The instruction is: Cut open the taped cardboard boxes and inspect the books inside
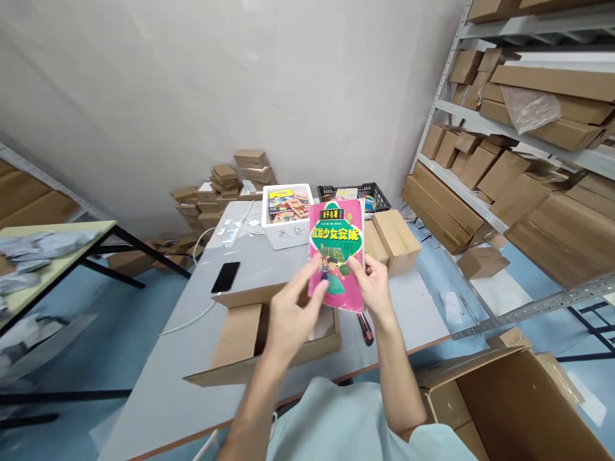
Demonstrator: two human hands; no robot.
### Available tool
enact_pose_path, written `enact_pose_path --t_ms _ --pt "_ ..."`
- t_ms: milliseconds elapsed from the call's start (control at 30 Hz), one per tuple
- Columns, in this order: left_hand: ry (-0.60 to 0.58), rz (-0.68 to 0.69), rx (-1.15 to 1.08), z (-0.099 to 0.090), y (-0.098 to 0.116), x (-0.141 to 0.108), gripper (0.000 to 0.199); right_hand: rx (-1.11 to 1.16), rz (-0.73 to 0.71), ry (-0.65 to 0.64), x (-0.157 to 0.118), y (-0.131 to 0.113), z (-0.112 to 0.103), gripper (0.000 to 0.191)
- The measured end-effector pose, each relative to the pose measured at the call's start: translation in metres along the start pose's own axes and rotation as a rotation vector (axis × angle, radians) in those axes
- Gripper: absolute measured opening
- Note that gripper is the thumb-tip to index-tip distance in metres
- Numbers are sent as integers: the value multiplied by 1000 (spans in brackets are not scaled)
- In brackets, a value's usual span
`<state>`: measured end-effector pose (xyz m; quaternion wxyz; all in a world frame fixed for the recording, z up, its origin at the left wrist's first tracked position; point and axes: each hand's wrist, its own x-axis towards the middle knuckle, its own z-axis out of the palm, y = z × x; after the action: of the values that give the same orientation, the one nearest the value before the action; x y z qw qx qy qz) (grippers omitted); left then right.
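Observation:
A pink and green book [337, 253] with yellow lettering is held upright, its cover facing me. My left hand [294, 314] grips its lower left side, thumb on the cover. On the right edge, my right hand [375, 288] pinches the book with the thumb in front. Below the book lies an open cardboard box [240, 330] on the grey table [182, 365], partly hidden by my left hand and arm. A red and black utility knife [366, 330] lies beside the box, near my right wrist.
Behind the book stand a white bin [287, 237] of books, a black crate [377, 192] and closed cardboard boxes [398, 240]. A phone [225, 277] and white cables lie left. Shelving [442, 105] with boxes rises right; a large open carton [519, 403] sits at lower right.

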<state>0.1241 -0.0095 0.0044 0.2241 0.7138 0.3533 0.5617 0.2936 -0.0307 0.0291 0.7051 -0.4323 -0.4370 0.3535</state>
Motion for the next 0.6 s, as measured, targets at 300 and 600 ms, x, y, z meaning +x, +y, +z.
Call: enact_pose_path --t_ms 300,600 --pt "122 -662 -518 -23 -11 10 75 199 138 -103 -2 8 -31 52" --pt "148 4 48 25 55 0 19 409 197 -3 59 68 -3 41"
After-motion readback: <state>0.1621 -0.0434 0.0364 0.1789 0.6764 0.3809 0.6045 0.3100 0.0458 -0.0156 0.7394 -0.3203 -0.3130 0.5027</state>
